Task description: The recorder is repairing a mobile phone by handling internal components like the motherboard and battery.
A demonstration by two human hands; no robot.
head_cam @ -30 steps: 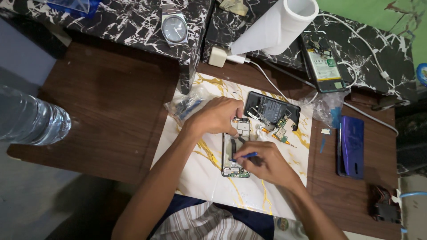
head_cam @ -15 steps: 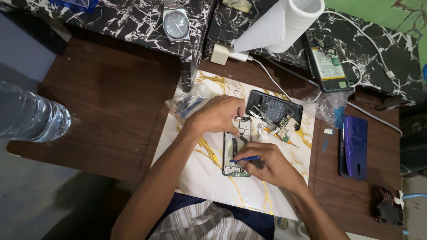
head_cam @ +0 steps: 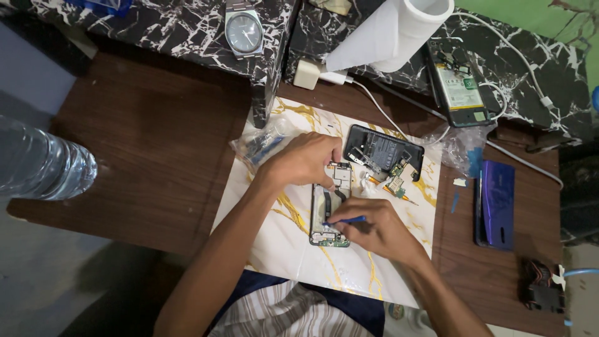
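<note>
An opened phone (head_cam: pixel 329 212) with its back off lies on a white and gold marbled mat (head_cam: pixel 274 243). My left hand (head_cam: pixel 306 160) presses down on the phone's top end, fingers curled over its bare circuit board. A thin blue tool (head_cam: pixel 344 220) is gripped in my right hand (head_cam: pixel 377 231), its tip touching the lower part of the phone's inside. Just beyond the phone lie a dark back cover (head_cam: pixel 384 150) and small loose circuit boards (head_cam: pixel 395 181).
The mat lies on a brown wooden table (head_cam: pixel 143 156). A clear parts bag (head_cam: pixel 262 148) sits left of my left hand, a blue phone cover (head_cam: pixel 496 203) at right. A wristwatch (head_cam: pixel 243 30), paper roll (head_cam: pixel 399 31), charger (head_cam: pixel 309 73) and another open phone (head_cam: pixel 458 84) lie behind. Plastic bottle (head_cam: pixel 40 165) far left.
Both hands have stayed on the open phone. The blue tool's tip has shifted slightly over the phone's lower half; the view has drifted a little.
</note>
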